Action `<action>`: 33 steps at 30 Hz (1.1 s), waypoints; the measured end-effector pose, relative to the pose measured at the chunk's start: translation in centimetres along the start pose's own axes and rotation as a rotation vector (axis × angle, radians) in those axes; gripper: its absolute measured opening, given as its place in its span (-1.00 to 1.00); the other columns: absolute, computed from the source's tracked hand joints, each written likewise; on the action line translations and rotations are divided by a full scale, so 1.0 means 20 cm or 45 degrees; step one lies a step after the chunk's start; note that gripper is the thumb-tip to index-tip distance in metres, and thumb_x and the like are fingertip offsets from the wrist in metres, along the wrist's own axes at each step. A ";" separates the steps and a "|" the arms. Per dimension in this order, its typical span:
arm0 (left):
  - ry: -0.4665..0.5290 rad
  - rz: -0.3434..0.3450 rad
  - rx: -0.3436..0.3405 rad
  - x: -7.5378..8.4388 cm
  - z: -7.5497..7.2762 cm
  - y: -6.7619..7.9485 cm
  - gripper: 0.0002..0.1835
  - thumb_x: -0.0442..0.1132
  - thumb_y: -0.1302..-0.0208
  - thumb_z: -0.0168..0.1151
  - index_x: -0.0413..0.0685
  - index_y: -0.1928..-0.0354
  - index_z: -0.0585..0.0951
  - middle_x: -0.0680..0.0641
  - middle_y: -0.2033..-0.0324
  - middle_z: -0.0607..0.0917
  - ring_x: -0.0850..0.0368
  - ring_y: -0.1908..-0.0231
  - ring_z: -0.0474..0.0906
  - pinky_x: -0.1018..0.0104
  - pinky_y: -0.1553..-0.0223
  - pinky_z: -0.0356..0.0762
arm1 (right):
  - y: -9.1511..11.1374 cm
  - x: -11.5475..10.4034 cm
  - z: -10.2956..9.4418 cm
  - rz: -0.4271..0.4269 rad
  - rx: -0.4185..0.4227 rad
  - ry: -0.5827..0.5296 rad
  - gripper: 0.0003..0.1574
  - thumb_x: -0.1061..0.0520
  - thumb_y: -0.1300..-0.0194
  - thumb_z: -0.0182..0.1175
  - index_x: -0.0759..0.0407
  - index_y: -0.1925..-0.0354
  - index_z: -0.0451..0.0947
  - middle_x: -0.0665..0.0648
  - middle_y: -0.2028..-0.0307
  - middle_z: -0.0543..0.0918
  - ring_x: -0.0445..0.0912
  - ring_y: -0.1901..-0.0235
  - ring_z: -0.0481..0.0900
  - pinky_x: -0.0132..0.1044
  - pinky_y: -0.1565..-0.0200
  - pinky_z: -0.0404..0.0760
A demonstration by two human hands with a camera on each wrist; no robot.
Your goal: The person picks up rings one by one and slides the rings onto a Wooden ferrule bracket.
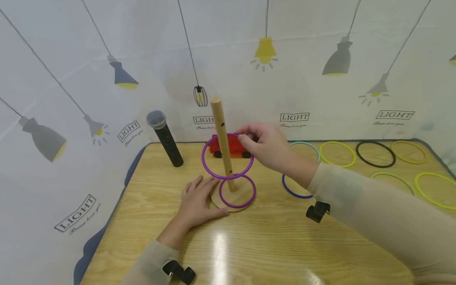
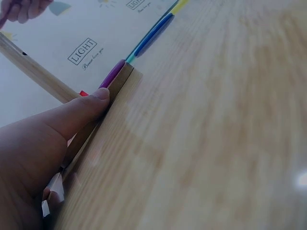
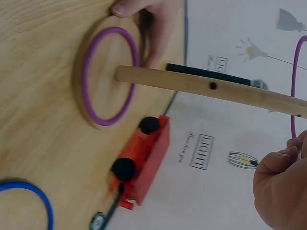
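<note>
A wooden stand has a round base (image 3: 125, 57) and an upright pole (image 1: 219, 118). My left hand (image 1: 199, 204) grips the left edge of the base; its thumb (image 2: 79, 112) presses the rim. One purple ring (image 1: 221, 201) lies on the base around the foot of the pole. My right hand (image 1: 265, 144) pinches a second purple ring (image 1: 204, 164) between thumb and fingers, high beside the pole. In the head view the pole crosses this ring; whether it passes through, I cannot tell. The ring is partly cut off in the right wrist view.
Behind the stand is a red toy car (image 3: 148, 158), touching the back of the table. A black microphone (image 1: 169, 142) stands back left. To the right lie a blue ring (image 1: 295, 194), a black ring (image 1: 375, 164), a yellow ring (image 1: 337, 165) and several others.
</note>
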State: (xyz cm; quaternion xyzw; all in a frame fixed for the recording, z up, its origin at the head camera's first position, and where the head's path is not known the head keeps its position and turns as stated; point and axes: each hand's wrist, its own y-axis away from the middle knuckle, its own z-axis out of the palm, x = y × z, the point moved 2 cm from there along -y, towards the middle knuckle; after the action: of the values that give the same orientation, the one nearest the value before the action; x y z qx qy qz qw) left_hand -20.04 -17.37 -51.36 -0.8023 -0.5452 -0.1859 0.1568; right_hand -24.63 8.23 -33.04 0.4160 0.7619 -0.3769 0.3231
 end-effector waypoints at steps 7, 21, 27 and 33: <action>-0.010 -0.002 -0.002 0.00 0.00 -0.02 0.21 0.60 -0.03 0.41 0.20 -0.66 0.31 0.02 -0.62 0.29 -0.26 -0.64 -0.07 -0.37 -0.52 -0.26 | 0.08 0.13 0.08 0.036 -0.038 0.072 -0.77 0.14 -0.61 0.19 0.15 -0.04 0.75 0.06 0.46 0.60 -0.07 0.55 0.41 -0.28 0.52 0.41; -0.034 -0.004 0.039 0.01 0.00 -0.01 0.23 0.55 0.04 0.50 0.12 -0.64 0.36 0.03 -0.61 0.31 -0.26 -0.63 -0.01 -0.38 -0.52 -0.23 | 0.17 0.40 0.26 0.221 -0.043 0.325 -0.73 0.21 -0.56 0.16 0.29 -0.03 0.74 0.07 0.30 0.73 -0.11 0.41 0.57 -0.24 0.31 0.59; -0.005 -0.005 0.030 0.01 0.01 0.00 0.24 0.55 0.04 0.51 0.15 -0.64 0.35 0.03 -0.62 0.30 -0.26 -0.63 -0.02 -0.38 -0.52 -0.24 | 0.22 0.48 0.31 0.307 -0.069 0.307 -0.78 0.20 -0.54 0.21 0.27 0.03 0.75 0.07 0.28 0.75 -0.08 0.31 0.63 -0.16 0.19 0.66; 0.000 -0.001 0.030 0.01 0.01 0.00 0.25 0.56 0.04 0.50 0.14 -0.65 0.34 0.03 -0.62 0.29 -0.28 -0.63 -0.02 -0.39 -0.52 -0.23 | 0.26 0.52 0.34 0.376 -0.089 0.295 -0.76 0.12 -0.58 0.24 0.24 0.03 0.76 0.03 0.29 0.74 -0.10 0.28 0.63 -0.17 0.16 0.66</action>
State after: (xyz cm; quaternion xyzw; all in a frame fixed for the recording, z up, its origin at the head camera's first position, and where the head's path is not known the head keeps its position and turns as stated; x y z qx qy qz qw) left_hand -19.86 -17.12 -51.39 -0.8002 -0.5476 -0.1794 0.1661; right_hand -23.46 8.48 -46.55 0.5526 0.7372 -0.2481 0.2993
